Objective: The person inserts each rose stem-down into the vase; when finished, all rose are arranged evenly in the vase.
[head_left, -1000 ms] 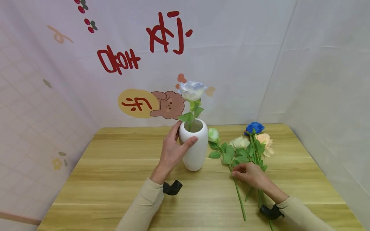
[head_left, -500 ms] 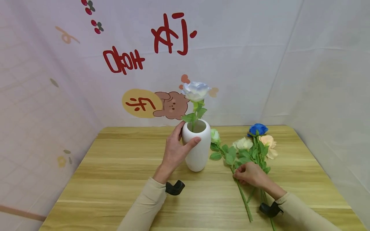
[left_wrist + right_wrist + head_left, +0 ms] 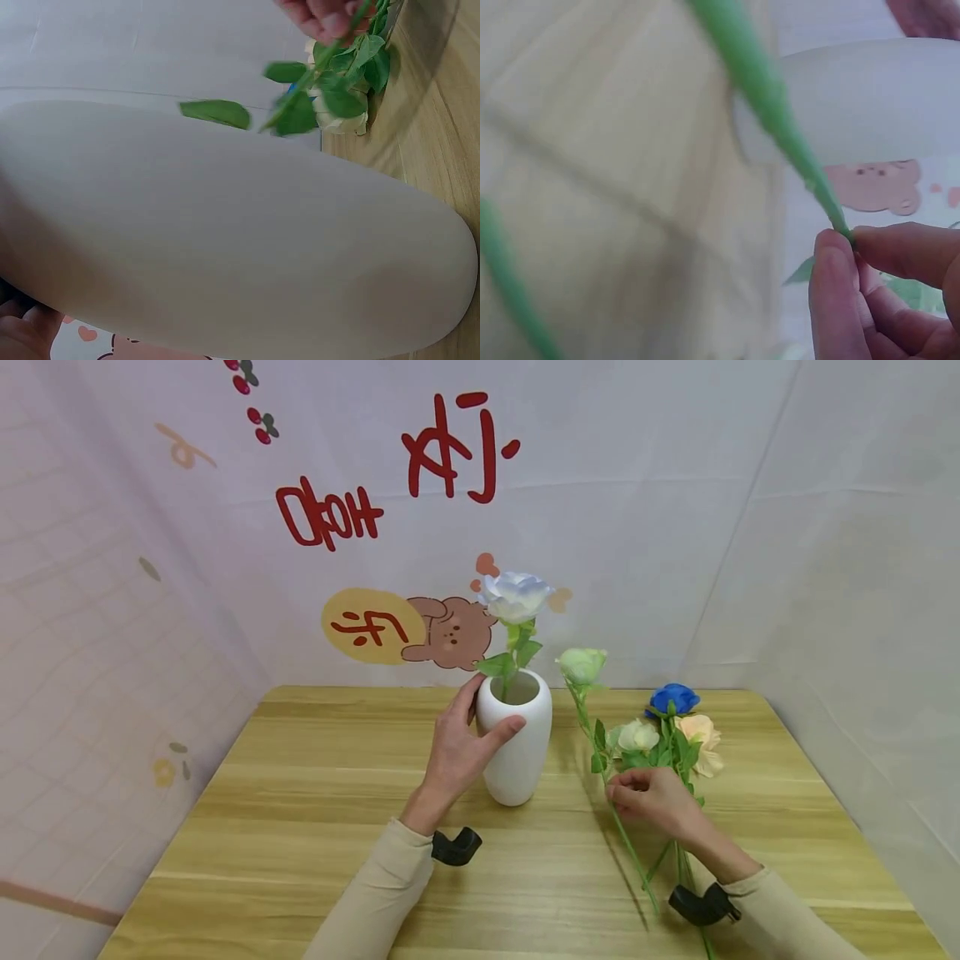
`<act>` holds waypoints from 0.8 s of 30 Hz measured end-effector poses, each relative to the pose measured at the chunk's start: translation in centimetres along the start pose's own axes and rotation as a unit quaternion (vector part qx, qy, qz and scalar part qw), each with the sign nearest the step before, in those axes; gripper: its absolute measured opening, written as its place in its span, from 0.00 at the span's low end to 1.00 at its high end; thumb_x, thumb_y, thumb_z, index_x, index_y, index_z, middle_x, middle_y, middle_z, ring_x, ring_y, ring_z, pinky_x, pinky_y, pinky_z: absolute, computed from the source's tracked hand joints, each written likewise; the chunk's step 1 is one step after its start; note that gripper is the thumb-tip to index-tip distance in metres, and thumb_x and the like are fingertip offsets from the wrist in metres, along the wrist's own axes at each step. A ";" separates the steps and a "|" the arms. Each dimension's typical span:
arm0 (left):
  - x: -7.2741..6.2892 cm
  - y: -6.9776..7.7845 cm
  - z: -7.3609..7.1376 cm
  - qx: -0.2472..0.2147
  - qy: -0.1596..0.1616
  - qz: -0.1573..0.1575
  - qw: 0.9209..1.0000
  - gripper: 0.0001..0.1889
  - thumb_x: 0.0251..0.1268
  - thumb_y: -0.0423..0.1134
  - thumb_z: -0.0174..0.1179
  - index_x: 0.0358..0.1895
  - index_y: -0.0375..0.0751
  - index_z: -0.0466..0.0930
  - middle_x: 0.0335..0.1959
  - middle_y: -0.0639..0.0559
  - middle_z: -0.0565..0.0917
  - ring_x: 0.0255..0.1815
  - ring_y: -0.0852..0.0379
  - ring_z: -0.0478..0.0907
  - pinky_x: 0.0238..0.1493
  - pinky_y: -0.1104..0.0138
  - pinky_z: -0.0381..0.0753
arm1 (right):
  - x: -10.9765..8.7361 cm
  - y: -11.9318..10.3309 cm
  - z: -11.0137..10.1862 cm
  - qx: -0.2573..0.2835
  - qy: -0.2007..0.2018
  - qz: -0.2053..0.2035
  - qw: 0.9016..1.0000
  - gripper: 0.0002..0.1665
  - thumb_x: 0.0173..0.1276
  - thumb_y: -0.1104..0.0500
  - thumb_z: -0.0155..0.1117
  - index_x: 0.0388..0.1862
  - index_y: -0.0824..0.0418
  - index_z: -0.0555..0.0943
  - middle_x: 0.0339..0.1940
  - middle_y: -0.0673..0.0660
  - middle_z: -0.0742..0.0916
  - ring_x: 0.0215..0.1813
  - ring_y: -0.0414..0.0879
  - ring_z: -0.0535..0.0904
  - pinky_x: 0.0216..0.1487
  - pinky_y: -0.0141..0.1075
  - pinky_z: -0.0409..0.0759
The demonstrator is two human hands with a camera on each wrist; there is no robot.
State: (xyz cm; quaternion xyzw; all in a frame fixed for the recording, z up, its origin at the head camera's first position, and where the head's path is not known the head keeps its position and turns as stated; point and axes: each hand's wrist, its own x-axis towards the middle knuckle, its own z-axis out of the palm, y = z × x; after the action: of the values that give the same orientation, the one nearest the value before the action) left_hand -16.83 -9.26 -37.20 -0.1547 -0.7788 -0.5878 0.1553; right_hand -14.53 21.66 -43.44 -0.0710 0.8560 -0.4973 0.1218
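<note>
A white vase (image 3: 516, 752) stands upright on the table, and a pale blue-white flower (image 3: 514, 597) rises out of its mouth. My left hand (image 3: 461, 747) grips the vase near its rim from the left, thumb across the front. To the right, my right hand (image 3: 654, 800) pinches the stem of a light green flower (image 3: 582, 667) between thumb and fingertips. That flower is lifted off the table and tilted, its bloom near the vase's right side. The right wrist view shows the pinched stem (image 3: 780, 120) close up.
On the table (image 3: 315, 827) at the right lie a blue flower (image 3: 673, 699), a peach flower (image 3: 701, 745) and a cream flower (image 3: 637, 737), their stems partly under my right hand. A printed white cloth wall (image 3: 615, 527) stands behind the table.
My right hand has taken hold of the light green flower's stem and raised it, so the bloom has come up off the table. The left hand still holds the vase.
</note>
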 end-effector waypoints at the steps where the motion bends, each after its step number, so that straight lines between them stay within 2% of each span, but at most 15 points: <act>1: 0.0 0.0 0.0 0.000 -0.001 0.000 1.000 0.51 0.58 0.70 0.69 0.75 0.37 0.68 0.65 0.41 0.80 0.66 0.47 0.79 0.68 0.54 0.76 | 0.0 -0.3 -0.1 0.010 0.003 -0.004 1.000 0.16 0.74 0.59 0.67 0.48 0.74 0.86 0.33 0.61 0.89 0.37 0.53 0.88 0.40 0.41 0.88; 5: 0.0 0.1 0.0 0.001 -0.001 -0.001 1.000 0.52 0.58 0.71 0.68 0.75 0.36 0.68 0.65 0.40 0.79 0.67 0.47 0.78 0.68 0.54 0.76 | -0.2 -1.6 -0.5 0.051 0.006 -0.008 0.999 0.22 0.76 0.57 0.67 0.55 0.76 0.82 0.41 0.65 0.89 0.43 0.55 0.89 0.48 0.45 0.88; 8: -0.1 0.1 0.0 0.005 -0.001 -0.001 1.000 0.53 0.57 0.73 0.68 0.76 0.35 0.67 0.66 0.40 0.78 0.67 0.47 0.78 0.69 0.54 0.75 | -0.4 -2.6 -0.7 0.066 0.013 -0.012 0.998 0.24 0.76 0.56 0.67 0.57 0.77 0.80 0.44 0.65 0.89 0.45 0.53 0.88 0.50 0.44 0.88; 15: -0.1 0.1 0.0 0.008 0.001 0.001 1.000 0.55 0.56 0.76 0.65 0.75 0.35 0.67 0.65 0.40 0.79 0.66 0.47 0.78 0.68 0.53 0.76 | -0.5 -4.6 -0.9 0.092 0.041 -0.023 0.995 0.20 0.76 0.55 0.67 0.54 0.71 0.83 0.43 0.60 0.89 0.44 0.48 0.88 0.49 0.39 0.88; 20: -0.1 0.1 0.0 0.005 -0.004 -0.001 1.000 0.52 0.58 0.72 0.67 0.76 0.36 0.67 0.66 0.38 0.78 0.67 0.47 0.78 0.68 0.52 0.75 | -0.7 -6.5 -1.4 0.089 0.065 -0.039 0.993 0.25 0.76 0.49 0.68 0.56 0.70 0.82 0.46 0.63 0.88 0.44 0.50 0.87 0.48 0.38 0.87; 24: 0.0 0.1 0.1 0.004 -0.005 -0.002 1.000 0.50 0.60 0.68 0.69 0.76 0.36 0.66 0.66 0.36 0.78 0.67 0.43 0.78 0.69 0.51 0.75 | -0.7 -8.3 -2.0 0.105 0.083 -0.067 0.989 0.25 0.76 0.49 0.68 0.57 0.71 0.81 0.45 0.59 0.88 0.44 0.49 0.86 0.48 0.38 0.87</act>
State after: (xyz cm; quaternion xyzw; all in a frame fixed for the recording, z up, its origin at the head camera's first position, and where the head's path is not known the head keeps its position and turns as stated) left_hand -16.75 -9.17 -37.12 -0.1552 -0.7821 -0.5842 0.1512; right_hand -14.41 19.39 -35.22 -0.0735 0.7993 -0.5960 0.0234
